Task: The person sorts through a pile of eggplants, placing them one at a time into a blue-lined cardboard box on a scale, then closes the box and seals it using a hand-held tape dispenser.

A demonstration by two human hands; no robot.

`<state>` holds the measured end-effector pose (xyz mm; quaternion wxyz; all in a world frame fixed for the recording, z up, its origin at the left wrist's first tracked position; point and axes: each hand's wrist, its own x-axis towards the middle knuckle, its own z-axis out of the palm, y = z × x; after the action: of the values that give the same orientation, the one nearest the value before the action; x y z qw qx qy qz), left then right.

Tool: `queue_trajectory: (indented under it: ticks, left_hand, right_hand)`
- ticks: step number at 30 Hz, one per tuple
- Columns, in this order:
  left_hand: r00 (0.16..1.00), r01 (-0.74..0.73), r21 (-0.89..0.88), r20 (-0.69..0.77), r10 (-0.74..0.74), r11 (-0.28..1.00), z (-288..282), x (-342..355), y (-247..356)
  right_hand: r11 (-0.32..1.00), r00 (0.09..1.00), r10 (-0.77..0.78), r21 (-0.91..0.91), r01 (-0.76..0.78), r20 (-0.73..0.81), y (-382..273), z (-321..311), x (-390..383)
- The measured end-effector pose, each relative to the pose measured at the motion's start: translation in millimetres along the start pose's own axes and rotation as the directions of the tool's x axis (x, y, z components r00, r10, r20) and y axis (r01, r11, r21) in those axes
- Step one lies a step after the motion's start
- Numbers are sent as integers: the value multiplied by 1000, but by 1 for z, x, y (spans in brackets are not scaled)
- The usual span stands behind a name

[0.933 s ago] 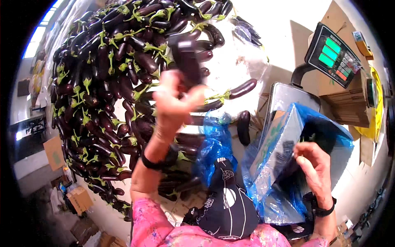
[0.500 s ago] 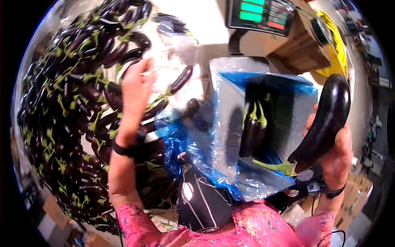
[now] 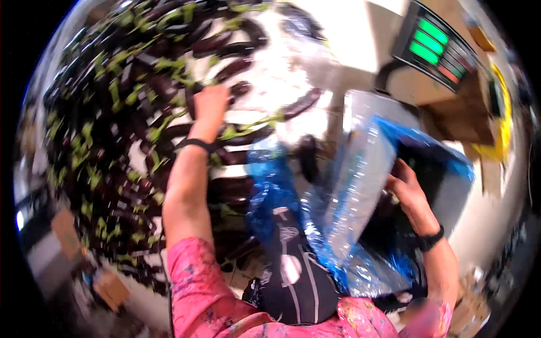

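Head view: blue-lined box (image 3: 453, 197) beside scale display (image 3: 437, 48), contents too dark to make out. Right hand (image 3: 409, 192) in box mouth, fingers part-curled, can't tell if gripping. Left hand (image 3: 212, 105) at eggplants (image 3: 132, 132) heaped left of box, fingers bunched, hold unclear.
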<state>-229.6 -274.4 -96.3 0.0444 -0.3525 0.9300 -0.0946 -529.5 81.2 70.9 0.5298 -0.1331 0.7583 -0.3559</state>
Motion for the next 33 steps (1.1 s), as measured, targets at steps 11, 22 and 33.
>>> queue_trajectory:
  ticks: [11,22,33]
  left_hand:
    - [600,-401,-654,-716,-355,642,-250,-37,94]
    - [909,-409,-911,-403,-109,-48,-243,-12,109]
    - [784,580,-181,387,-485,794,23,-110,-88]
  right_hand:
    - [559,710,-688,-735,384,-152,-50,4,-62]
    - [435,567,-822,-703,563,-54,-104,-4,-174]
    - [876,860,-433,-350,332,-270,-72,-30,-158]
